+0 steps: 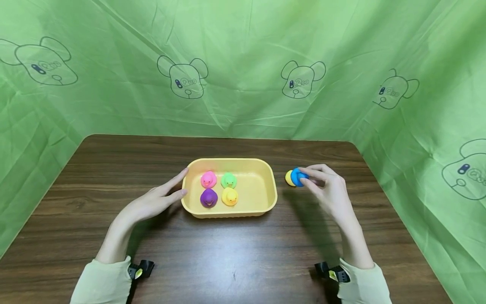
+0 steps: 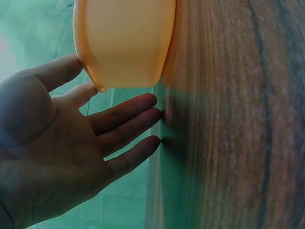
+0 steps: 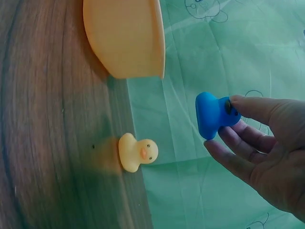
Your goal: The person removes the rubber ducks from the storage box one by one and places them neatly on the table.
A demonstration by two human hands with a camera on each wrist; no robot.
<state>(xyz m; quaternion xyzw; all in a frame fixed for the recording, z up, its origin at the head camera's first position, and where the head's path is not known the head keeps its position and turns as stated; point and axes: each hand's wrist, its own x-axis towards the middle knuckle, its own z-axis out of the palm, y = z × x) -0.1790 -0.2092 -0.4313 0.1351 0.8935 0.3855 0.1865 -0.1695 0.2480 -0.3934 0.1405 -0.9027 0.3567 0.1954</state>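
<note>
A blue toy duck (image 3: 209,114) is pinched between the thumb and fingers of my right hand (image 1: 330,190), held raised off the table. Below it, a yellow duck (image 3: 138,152) stands on the wood; in the head view the blue one partly covers it. My left hand (image 1: 152,202) touches the left end of a yellow tray (image 1: 258,188) with thumb and index finger. Its other fingers extend straight under the rim in the left wrist view. Inside the tray's left half sit a pink duck (image 1: 208,180), a green duck (image 1: 229,180), a purple duck (image 1: 209,198) and another yellow duck (image 1: 229,196).
Dark wood-grain table (image 1: 228,261) lies under everything, its far edge running behind the tray. Green cloth (image 1: 243,76) with printed bear heads hangs at the back and both sides. Each wrist carries a black strap with a small device.
</note>
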